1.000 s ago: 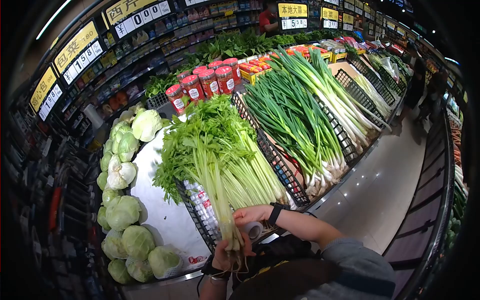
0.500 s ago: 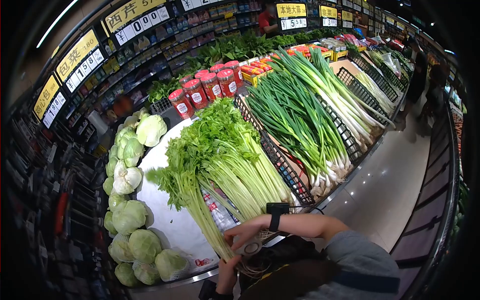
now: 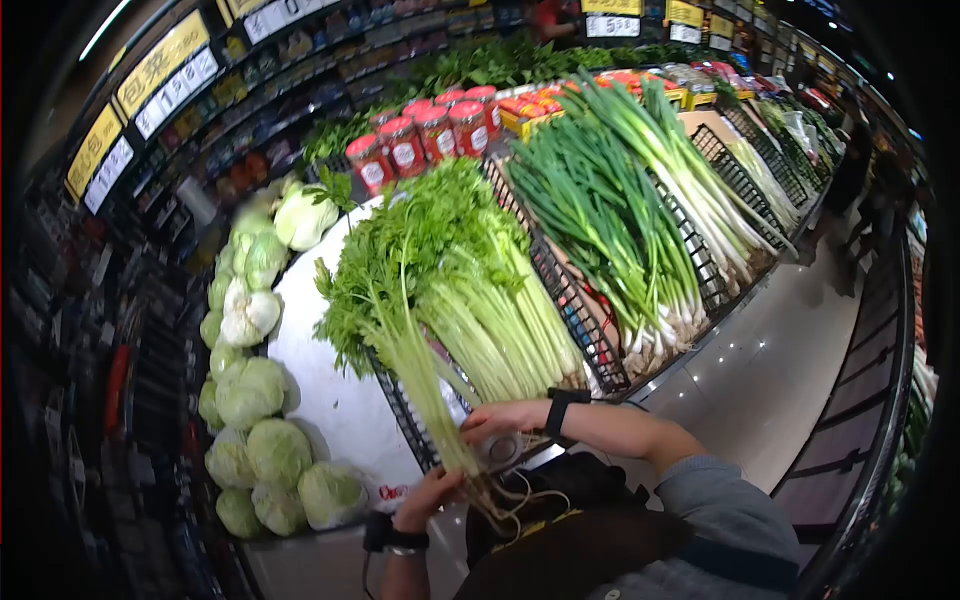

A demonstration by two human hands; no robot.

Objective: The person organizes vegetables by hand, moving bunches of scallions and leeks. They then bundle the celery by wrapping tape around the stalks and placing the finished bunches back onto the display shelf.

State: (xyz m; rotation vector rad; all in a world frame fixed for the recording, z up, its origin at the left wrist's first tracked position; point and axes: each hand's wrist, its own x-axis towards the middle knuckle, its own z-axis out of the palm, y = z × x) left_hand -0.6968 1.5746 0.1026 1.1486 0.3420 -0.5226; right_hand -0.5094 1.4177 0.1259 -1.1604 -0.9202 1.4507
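A bunch of celery (image 3: 425, 385) is lifted upright in front of me, its leafy tops leaning over the display and its root ends near my body. My left hand (image 3: 437, 490) is wrapped round the lower stalks. Just above and to the right, my right hand (image 3: 495, 420) is closed, its fingers at the stalks; whether it grips them is hidden. Behind the bunch lies a pile of celery (image 3: 495, 325) in a black crate (image 3: 405, 415). Loose strings or roots (image 3: 520, 500) hang below my hands.
Cabbages (image 3: 250, 392) line the left side of a white surface (image 3: 335, 420). Red-lidded jars (image 3: 435, 137) stand behind the celery. Green onions (image 3: 620, 220) lie to the right, beside a shiny aisle floor (image 3: 760, 350). People are in the far aisle.
The held celery bunch has shifted right and stands more upright. My left hand has moved up and left, and my right hand has risen slightly. The camera view has shifted.
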